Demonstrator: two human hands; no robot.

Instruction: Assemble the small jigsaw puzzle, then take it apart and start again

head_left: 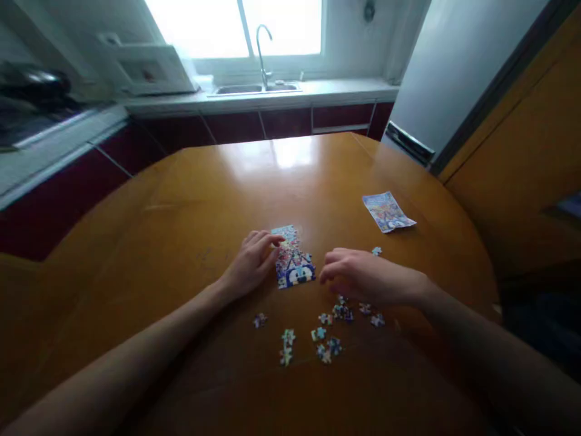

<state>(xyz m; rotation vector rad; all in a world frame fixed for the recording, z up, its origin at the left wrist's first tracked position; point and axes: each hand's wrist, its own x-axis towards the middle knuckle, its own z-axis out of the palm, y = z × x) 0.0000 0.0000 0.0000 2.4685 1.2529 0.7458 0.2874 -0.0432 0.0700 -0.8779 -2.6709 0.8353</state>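
A partly joined jigsaw puzzle [295, 275] lies on the wooden table, with a blue-and-white cartoon face along its near edge. My left hand [255, 261] rests at its left side, fingers stretched over the border and thumb apart. Just right of the puzzle is my right hand [358, 272], its fingers curled downward and drawn together. Whatever those fingertips hold, if anything, is hidden. Nearer to me, loose jigsaw pieces [342, 312] lie below the right hand, and a short joined strip of pieces [287, 347] sits to their left.
A creased picture sheet [388, 212] lies at the right of the round-cornered table [204, 200]. One single piece [376, 251] sits beyond my right wrist, another piece [259, 320] near my left forearm. Past the table are a counter with a sink [240, 89] and a tall refrigerator [463, 66].
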